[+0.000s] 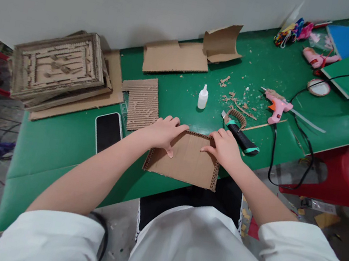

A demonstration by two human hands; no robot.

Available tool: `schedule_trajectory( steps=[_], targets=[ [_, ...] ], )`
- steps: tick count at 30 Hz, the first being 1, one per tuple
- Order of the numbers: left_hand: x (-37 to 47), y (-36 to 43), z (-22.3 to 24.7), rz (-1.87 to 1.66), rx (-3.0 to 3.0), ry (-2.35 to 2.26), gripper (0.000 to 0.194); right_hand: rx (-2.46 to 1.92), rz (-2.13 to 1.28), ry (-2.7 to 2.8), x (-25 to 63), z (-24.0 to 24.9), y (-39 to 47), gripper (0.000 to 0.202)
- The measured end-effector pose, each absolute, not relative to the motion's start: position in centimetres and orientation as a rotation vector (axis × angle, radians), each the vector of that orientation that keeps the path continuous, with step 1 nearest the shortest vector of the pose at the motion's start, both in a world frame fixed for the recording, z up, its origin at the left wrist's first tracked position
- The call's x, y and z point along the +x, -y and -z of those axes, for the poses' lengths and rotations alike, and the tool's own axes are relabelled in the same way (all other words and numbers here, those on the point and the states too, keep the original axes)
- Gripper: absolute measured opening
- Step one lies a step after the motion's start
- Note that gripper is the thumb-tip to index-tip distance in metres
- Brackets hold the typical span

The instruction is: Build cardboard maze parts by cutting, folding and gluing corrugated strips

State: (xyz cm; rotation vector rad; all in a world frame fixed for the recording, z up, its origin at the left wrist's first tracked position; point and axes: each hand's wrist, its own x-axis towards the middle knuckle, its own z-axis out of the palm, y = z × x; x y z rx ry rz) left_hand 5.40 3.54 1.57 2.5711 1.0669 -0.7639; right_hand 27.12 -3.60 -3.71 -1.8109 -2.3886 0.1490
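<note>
At the near edge of the green table (54, 141): cardboard panel (184, 167) held by two corners

Left hand (166, 134) spreads its fingers over the far-left corner, thumb out across the face; right hand (225, 148) pinches the far-right corner, thumb bent inward; corrugated strips (215, 173) line three sides; beyond stands a white bottle (202, 98), utility knife (243, 139) lying rightward.

The green table (42, 156) bears a phone (108, 132), ridged sheet (142, 100), bottle (202, 98), cutter (242, 138), glue gun (276, 105) and scraps (225, 82). A board (116, 73) lies leftmost; a panel (189, 162) overlaps the near edge.
</note>
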Motion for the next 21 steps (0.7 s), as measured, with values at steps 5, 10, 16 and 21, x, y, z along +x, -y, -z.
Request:
schedule_trajectory(
  steps=[5, 10, 16, 21],
  targets=[
    [5.35, -3.51, -1.56, 0.760, 2.587, -1.048, 0.106, -1.801, -0.134, 2.401, 27.15, 3.66, 3.64, 0.056],
    [5.30, -3.47, -1.62, 0.745, 2.580, -1.044, 0.105, -1.800, -0.133, 2.400, 27.16, 3.59, 3.63, 0.058],
    [5.33, -3.52, -1.51, 0.738, 2.566, -1.049, 0.106, -1.792, -0.121, 2.391, 27.23, 3.78, 3.65, 0.058],
    [5.27, -3.52, -1.62, 0.744, 2.569, -1.053, 0.103, -1.766, -0.103, 2.386, 27.39, 4.02, 3.75, 0.057]
  ],
)
